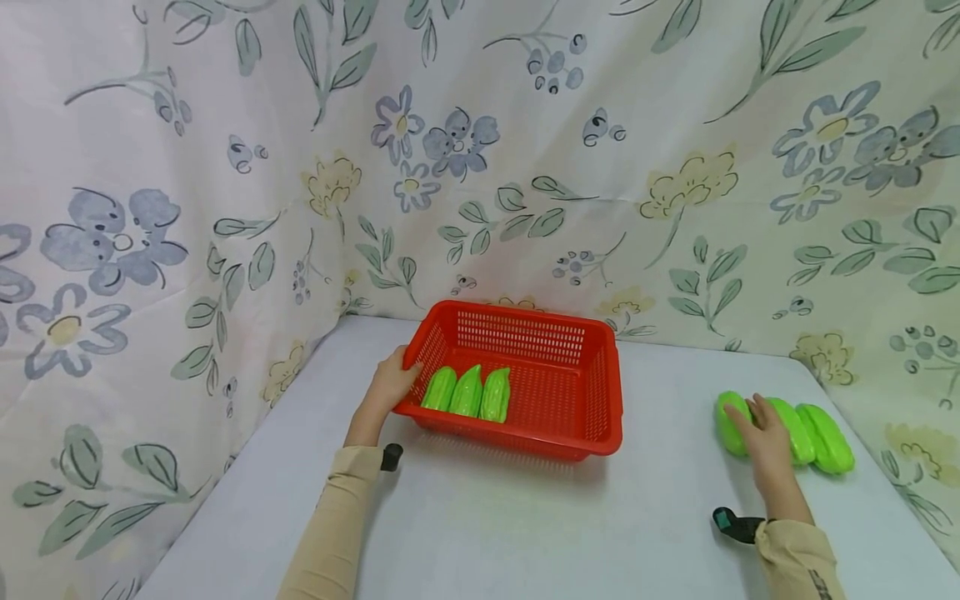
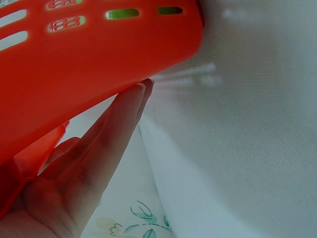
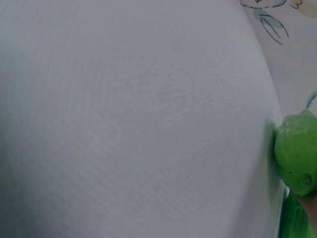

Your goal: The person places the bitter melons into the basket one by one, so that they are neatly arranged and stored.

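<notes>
My left hand [image 1: 393,383] grips the left rim of a red plastic basket [image 1: 600,392], fingers lying along its outer side in the left wrist view. Inside, three bright green, ridged bitter melons [image 1: 467,392] lie side by side at the left end. Far to the right, my right hand [image 1: 770,442] holds the leftmost of three more bitter melons, this melon [image 1: 731,425] between thumb and fingers. Its blunt end shows at the right edge of the right wrist view. The other two, a middle melon [image 1: 797,433] and an outer melon [image 1: 828,442], lie close beside it.
The basket stands on a white table [image 1: 525,533]. A flower-printed cloth [image 1: 525,167] hangs behind the table and along its left side. A dark device sits at each wrist, the right device [image 1: 738,527] near the cuff.
</notes>
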Motion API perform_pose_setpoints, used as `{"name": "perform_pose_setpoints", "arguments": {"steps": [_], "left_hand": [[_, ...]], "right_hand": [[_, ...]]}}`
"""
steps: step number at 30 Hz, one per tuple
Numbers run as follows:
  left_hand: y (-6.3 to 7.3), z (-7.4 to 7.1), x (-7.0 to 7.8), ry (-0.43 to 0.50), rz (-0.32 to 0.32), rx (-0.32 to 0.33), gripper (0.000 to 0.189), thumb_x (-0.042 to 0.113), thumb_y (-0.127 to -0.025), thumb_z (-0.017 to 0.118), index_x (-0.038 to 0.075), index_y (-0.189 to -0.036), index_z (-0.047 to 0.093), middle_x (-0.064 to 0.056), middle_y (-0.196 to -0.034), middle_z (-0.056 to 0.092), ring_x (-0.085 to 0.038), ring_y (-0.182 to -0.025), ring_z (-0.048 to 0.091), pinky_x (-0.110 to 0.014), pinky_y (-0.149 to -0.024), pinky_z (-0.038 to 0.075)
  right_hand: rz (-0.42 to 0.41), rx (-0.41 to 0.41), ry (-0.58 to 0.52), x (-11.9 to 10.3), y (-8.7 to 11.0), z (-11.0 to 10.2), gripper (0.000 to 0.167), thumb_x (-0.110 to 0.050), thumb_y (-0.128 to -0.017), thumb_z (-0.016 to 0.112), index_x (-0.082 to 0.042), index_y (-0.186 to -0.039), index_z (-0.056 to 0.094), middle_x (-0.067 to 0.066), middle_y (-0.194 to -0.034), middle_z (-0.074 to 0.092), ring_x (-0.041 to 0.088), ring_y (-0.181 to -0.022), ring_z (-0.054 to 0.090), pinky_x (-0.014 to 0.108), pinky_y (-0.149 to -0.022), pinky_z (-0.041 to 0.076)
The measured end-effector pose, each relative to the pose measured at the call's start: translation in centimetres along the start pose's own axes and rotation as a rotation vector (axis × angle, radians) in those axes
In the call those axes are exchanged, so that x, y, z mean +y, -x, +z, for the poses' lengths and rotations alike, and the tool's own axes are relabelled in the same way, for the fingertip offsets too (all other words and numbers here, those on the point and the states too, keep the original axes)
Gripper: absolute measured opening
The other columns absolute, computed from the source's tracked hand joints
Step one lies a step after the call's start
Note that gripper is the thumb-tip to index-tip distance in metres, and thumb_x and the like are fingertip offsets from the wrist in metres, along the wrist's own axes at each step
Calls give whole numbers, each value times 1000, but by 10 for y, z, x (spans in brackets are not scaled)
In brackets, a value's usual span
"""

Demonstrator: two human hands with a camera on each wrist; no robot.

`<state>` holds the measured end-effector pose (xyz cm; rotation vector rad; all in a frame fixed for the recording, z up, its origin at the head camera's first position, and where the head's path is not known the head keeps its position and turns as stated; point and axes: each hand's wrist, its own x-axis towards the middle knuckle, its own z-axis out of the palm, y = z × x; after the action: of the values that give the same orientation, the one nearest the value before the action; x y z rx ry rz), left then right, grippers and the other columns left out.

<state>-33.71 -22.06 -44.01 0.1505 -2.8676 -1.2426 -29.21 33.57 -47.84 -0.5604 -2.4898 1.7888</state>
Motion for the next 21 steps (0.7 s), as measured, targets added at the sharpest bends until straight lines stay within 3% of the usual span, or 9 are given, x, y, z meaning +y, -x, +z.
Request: {"name": "perform_pose_setpoints", "arguments": {"steps": [12, 21], "left_hand": [[1, 0, 0, 3, -2, -6, 49, 22, -101, 49, 2, -144, 38, -24, -128, 60, -30, -101, 64, -44, -81, 56], [0, 1, -1, 13, -3, 0, 48, 22, -100, 50, 2, -143, 39, -23, -126, 61, -29, -98, 64, -41, -79, 57]], "right_hand": [[-13, 26, 16, 1, 0, 13, 76, -22, -101, 48, -13, -157, -3, 12, -163, 0, 31, -152, -1, 46, -123, 8], [-15, 19, 7, -6, 3, 18, 76, -20, -100, 48, -13, -157, -3, 12, -163, 2, 31, -151, 2, 46, -123, 11]]}}
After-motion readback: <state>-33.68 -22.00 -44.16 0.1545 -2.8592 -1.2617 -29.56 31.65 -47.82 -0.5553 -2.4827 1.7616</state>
